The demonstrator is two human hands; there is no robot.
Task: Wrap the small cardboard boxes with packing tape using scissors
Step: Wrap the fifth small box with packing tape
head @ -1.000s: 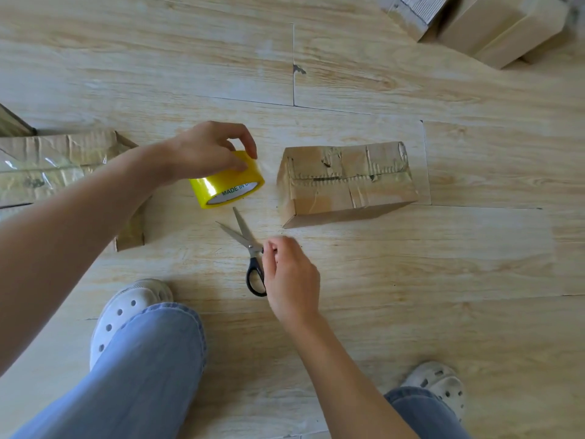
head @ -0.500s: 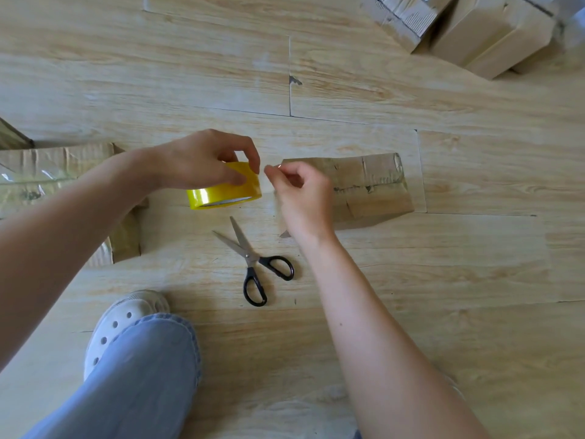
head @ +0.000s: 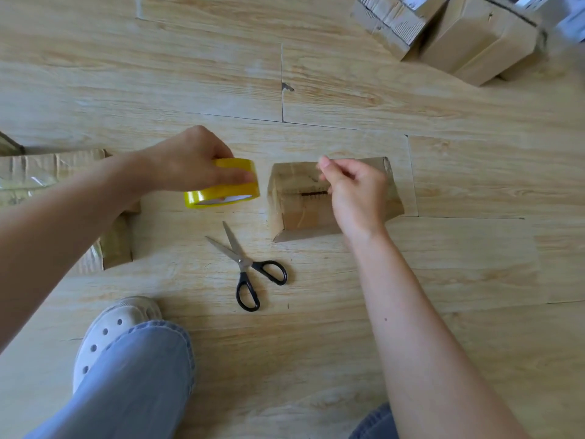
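My left hand (head: 190, 164) grips a yellow roll of packing tape (head: 223, 191) just above the wooden floor. A small cardboard box (head: 300, 210) lies to the right of the roll, with old tape on its faces. My right hand (head: 354, 193) hovers over the box with thumb and fingers pinched together, holding the clear tape end pulled from the roll; the strip itself is barely visible. Black-handled scissors (head: 245, 267) lie with blades apart on the floor in front of the roll and box, apart from both hands.
A larger taped cardboard box (head: 47, 172) lies at the left under my left forearm. Several cardboard boxes (head: 459, 36) are stacked at the top right. My left foot in a white clog (head: 110, 331) and my jeans knee are at the bottom left.
My right hand left the scissors, rose to the tape roll, then drew away to the right over the box. The left hand lowered and tilted the roll.
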